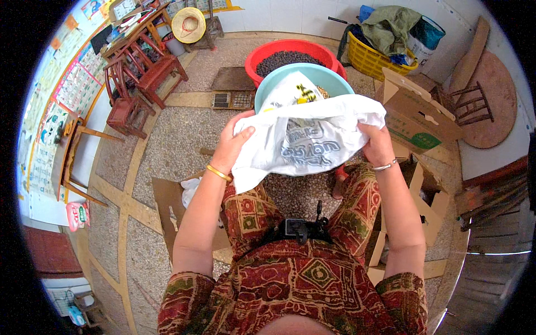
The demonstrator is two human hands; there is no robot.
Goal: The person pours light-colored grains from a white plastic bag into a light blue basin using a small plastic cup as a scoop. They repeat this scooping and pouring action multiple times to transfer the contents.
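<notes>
The floor (178, 131) has a grey speckled surface, which pale yellow bands divide into panels. Directly on it stand a red basin (326, 54), a yellow basket (371, 60) and two red chairs (159, 77). One carton (166, 209) lies at the left; whether the blue basin (336, 82) touches the floor, I cannot tell.

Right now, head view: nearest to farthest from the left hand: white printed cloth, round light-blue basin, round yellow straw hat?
1. White cloth: gripped in left hand.
2. Light-blue basin: just beyond cloth.
3. Straw hat: far ahead, left.
</notes>
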